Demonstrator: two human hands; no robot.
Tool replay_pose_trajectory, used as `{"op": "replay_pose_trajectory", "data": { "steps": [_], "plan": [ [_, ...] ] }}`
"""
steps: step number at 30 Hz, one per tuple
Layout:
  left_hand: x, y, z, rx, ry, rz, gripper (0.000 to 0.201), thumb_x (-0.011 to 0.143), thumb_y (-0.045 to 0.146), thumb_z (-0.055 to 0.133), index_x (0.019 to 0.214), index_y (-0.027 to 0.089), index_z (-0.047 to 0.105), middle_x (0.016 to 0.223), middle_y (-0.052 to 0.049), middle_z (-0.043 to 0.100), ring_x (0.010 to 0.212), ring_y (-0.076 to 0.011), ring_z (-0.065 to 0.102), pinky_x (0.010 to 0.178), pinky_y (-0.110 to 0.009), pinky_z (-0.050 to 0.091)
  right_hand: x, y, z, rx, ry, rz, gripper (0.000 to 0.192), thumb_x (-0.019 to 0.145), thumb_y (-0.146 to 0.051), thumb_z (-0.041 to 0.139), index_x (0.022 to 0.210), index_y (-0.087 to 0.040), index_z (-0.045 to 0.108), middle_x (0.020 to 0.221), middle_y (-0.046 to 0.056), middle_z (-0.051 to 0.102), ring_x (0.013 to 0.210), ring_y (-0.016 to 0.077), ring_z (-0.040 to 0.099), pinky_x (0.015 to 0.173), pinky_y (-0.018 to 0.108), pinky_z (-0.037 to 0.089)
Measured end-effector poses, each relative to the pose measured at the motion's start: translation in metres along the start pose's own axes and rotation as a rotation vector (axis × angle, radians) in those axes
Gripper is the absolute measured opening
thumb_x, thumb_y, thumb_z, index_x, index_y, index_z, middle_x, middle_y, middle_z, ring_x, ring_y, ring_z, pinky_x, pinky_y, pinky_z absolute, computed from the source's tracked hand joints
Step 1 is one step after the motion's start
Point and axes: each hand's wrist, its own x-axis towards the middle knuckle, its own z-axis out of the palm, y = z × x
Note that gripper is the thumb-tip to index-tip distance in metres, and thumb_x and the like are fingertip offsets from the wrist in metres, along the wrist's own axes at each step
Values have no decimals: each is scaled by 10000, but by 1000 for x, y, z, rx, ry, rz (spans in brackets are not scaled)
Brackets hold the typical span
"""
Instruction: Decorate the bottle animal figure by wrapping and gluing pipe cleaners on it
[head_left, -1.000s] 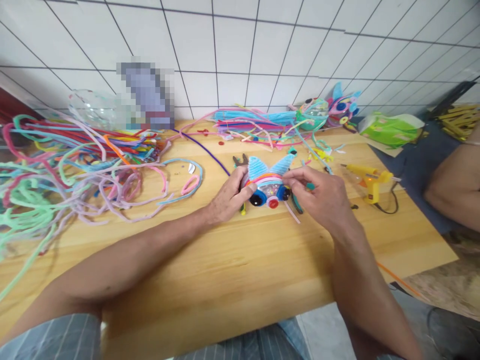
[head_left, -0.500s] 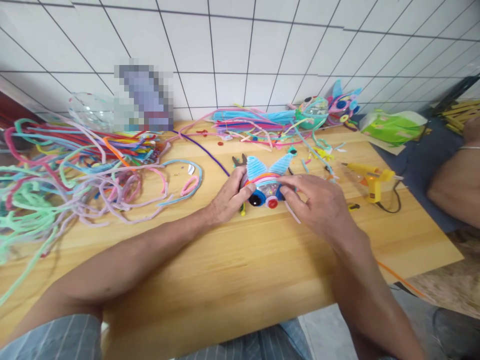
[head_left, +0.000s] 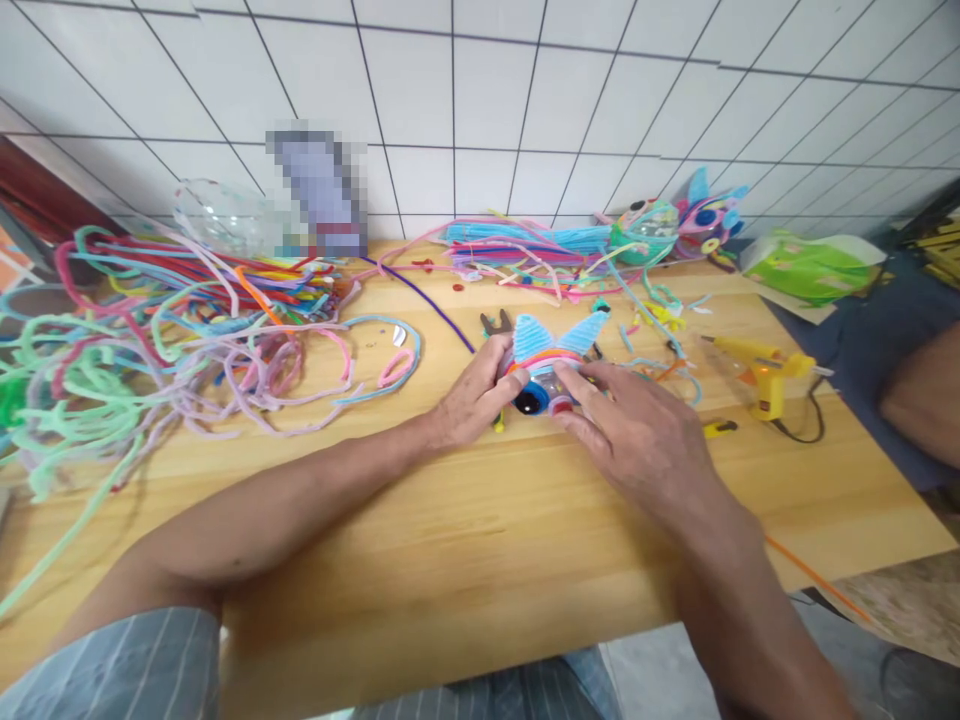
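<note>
The one pipe-cleaner animal [head_left: 546, 368] faces the person, its two blue ears [head_left: 531, 334] pointing up-back. Left hand [head_left: 476, 398] cups its side, fingers together; right hand [head_left: 637, 435] presses it, fingers slightly spread.

The right hand [head_left: 637, 440] covers the toy's [head_left: 551, 365] right side. A pixelated block [head_left: 321, 190] hides something by the wall. A co-worker's arm [head_left: 926, 405] is cut off at the right edge.

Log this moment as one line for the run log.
left hand: grips pipe-cleaner toy | right hand: fingers on toy front | glue gun: on table, right
</note>
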Motion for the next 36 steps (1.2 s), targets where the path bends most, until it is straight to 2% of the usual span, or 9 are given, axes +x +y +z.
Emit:
{"op": "replay_pose_trajectory", "data": {
  "steps": [8, 15, 22, 36],
  "plan": [
    [0, -5, 0, -26, -9, 19, 442, 1109, 543, 532, 1419, 228, 520, 1332, -112, 633, 1280, -303, 596, 1154, -506, 503, -1, -2, 1, -51, -22, -21, 381, 1099, -314, 606, 1440, -190, 722, 1275, 170, 810, 1050, 302, 797, 865, 420, 626],
    [0, -3, 0, -21, -17, 17, 411, 1122, 510, 502, 1422, 229, 527, 1436, -126, 621, 1373, -324, 570, 1228, -541, 457, -2, -2, 4, -44, -20, -17, 396, 1108, -321, 591, 1450, -163, 715, 1278, 194, 800, 1053, 326, 794, 861, 443, 625],
    [0, -1, -1, -13, 0, 1, 459, 1114, 568, 518, 1417, 226, 544, 1388, -116, 644, 1315, -307, 596, 1196, -515, 479, -3, -1, 6, -17, -59, -1, 440, 1093, -322, 613, 1499, -168, 682, 1314, 206, 779, 1110, 341, 769, 904, 469, 614],
    [1, 0, -4, 32, -34, 60, 466, 1129, 543, 483, 1450, 209, 525, 1420, -145, 623, 1341, -298, 580, 1229, -499, 444, -2, 0, 9, -10, -28, -10, 420, 1074, -293, 635, 1470, -172, 706, 1303, 205, 772, 1100, 339, 760, 885, 458, 605]
  ]
}}
